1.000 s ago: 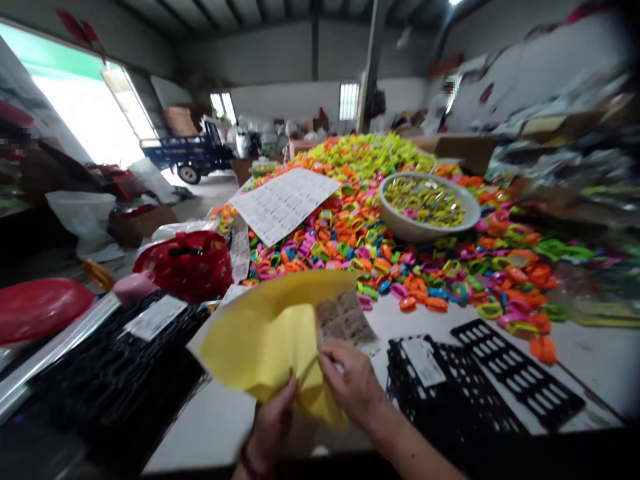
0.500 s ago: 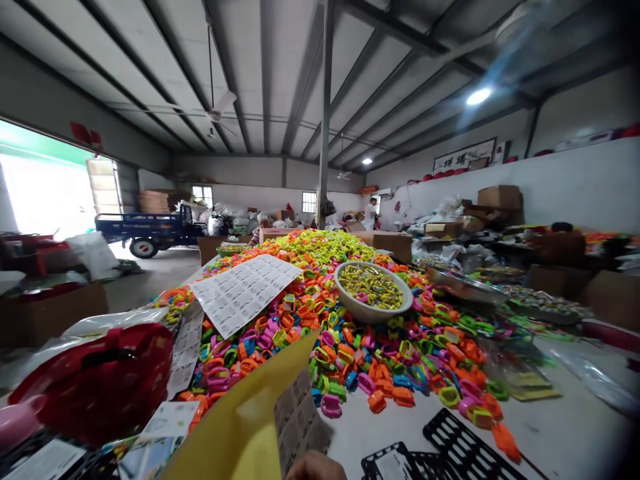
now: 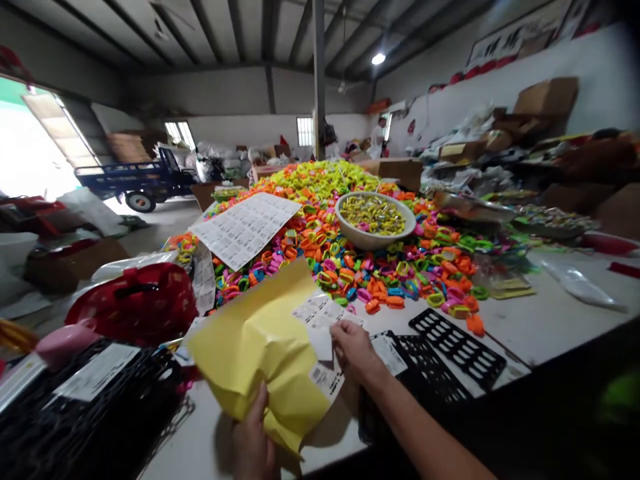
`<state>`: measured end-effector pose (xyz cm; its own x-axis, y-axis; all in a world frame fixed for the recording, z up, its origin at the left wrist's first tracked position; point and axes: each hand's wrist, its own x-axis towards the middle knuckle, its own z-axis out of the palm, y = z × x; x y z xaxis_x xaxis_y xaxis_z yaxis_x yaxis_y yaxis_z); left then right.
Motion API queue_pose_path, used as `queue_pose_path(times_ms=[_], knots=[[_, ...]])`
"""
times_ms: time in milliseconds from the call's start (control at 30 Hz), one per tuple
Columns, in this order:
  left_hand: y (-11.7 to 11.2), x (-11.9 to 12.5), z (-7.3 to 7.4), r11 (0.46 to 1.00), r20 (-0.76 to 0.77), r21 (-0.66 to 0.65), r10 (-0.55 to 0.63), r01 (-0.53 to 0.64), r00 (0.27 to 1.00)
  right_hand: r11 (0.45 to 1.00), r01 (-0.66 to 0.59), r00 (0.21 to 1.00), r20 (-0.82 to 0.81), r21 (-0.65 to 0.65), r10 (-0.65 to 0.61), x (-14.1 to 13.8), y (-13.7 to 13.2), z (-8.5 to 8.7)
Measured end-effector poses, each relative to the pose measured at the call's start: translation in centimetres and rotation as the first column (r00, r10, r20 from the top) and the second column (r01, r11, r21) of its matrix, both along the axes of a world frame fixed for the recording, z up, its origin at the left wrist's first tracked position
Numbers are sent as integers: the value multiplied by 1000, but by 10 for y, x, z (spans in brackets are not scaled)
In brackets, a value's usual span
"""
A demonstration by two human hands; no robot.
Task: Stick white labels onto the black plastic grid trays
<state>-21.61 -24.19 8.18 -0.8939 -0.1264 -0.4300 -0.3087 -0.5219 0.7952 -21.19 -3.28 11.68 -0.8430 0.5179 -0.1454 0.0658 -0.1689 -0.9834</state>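
My left hand (image 3: 257, 433) grips the lower edge of a creased yellow sticker backing sheet (image 3: 260, 333), thumb on top. White printed labels (image 3: 325, 380) cling to its right side. My right hand (image 3: 355, 350) is closed in a pinch at that side, on a white label (image 3: 320, 340); whether the label is fully off the backing cannot be made out. Beyond the sheet lies a large heap of bright plastic toy watches (image 3: 330, 260). Black slotted plastic trays (image 3: 457, 347) lie to the right of my right hand.
A white bowl (image 3: 375, 237) of small yellow pieces sits on the heap, beside another label sheet (image 3: 245, 227). At left are a red bag (image 3: 135, 303) and stacked black trays (image 3: 100, 407). Clear plastic bags (image 3: 583, 287) lie at right. A blue cargo tricycle (image 3: 135, 177) stands behind.
My view has tilted down. The yellow sheet now shows almost whole, with my left hand in sight on it. My right hand has come further into view at the sheet's labels.
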Motion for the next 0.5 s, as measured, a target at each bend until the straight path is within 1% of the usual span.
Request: queue_pose_path(times_ms=[67,167,267,333,367,400,433,500], knots=[[4,-4,-4,999,10,47,14,-15,1000,998,-10,1000,-4,-59,9,6,9,1],[8,-8,-9,995,22,92,28,-30,999,995,4,999,-32,-102,-7,15,23,7],[9,-11,-13,995,40,23,99,-100,994,990,58,996,-53,-127,-65,27,44,19],[7,-14,-14,985,18,-30,169,-168,985,981,133,987,-72,-139,-144,41,61,28],[6,-16,-14,984,1,-39,175,-175,985,974,184,977,-88,-130,-196,49,70,32],[5,-17,-12,989,-6,-33,145,-146,989,966,236,963,-110,-105,-247,59,78,35],[3,-18,-10,997,0,-16,78,-78,997,956,286,947,-135,-63,-293,70,86,37],[-2,-18,-2,995,36,23,-98,97,995,931,357,925,-172,77,-340,95,97,37]])
